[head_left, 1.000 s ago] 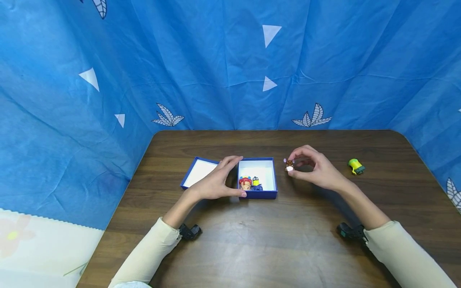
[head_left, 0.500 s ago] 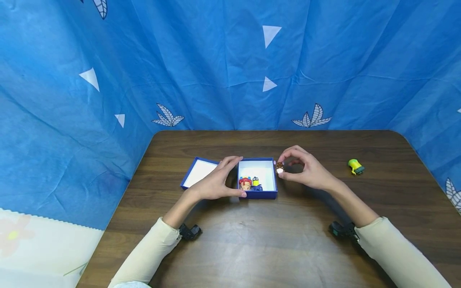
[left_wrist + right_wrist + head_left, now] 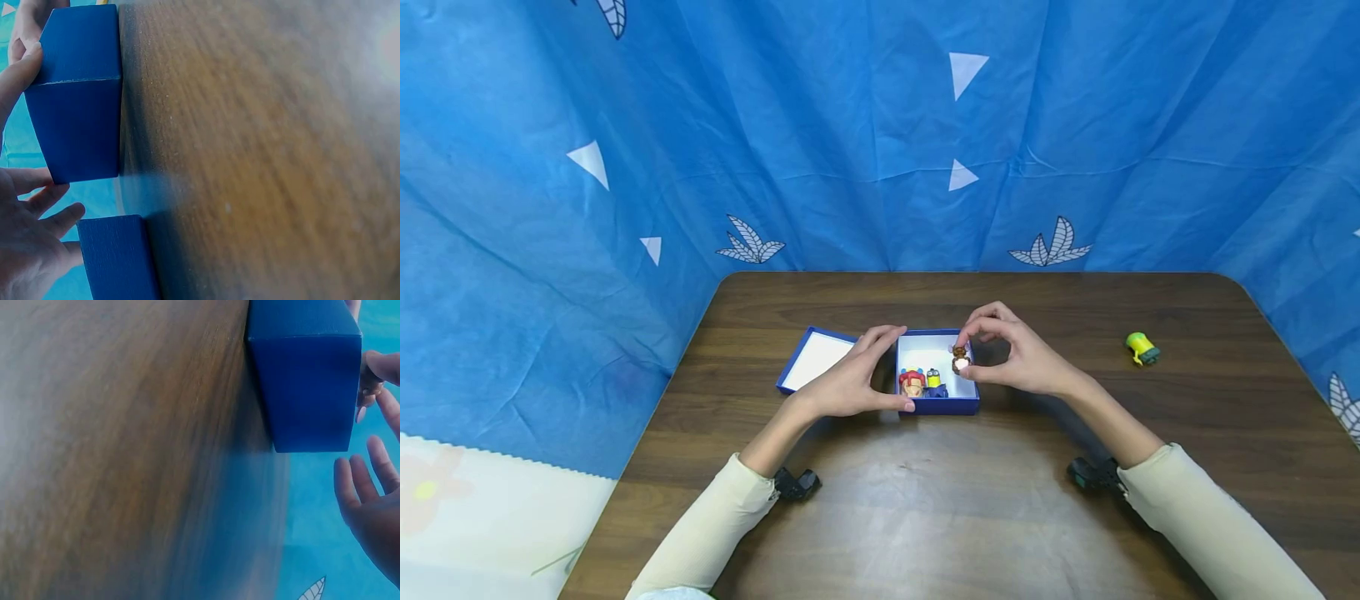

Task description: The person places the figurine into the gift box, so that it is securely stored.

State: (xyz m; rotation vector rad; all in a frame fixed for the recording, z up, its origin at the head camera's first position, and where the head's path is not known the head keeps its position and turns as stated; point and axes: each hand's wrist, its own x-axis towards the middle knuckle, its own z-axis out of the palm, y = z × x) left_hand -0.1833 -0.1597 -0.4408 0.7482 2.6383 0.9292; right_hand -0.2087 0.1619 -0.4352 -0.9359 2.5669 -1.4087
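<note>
Right hand (image 3: 1018, 355) has swung the pinched brown figure (image 3: 959, 357) over the box (image 3: 943, 407), left hand (image 3: 850, 385) gripping it, only one toy (image 3: 1140, 344) outside!

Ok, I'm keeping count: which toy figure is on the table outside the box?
The yellow-green figure, rightmost; the red figure and yellow-blue figure are in the box, and the right hand holds the brown figure.

It's a curtained corner — blue printed drapes (image 3: 880, 125) behind a wood-grain table (image 3: 887, 508).

Blue patterned cloth (image 3: 820, 108) behind brown wood-grain table (image 3: 970, 533).
</note>
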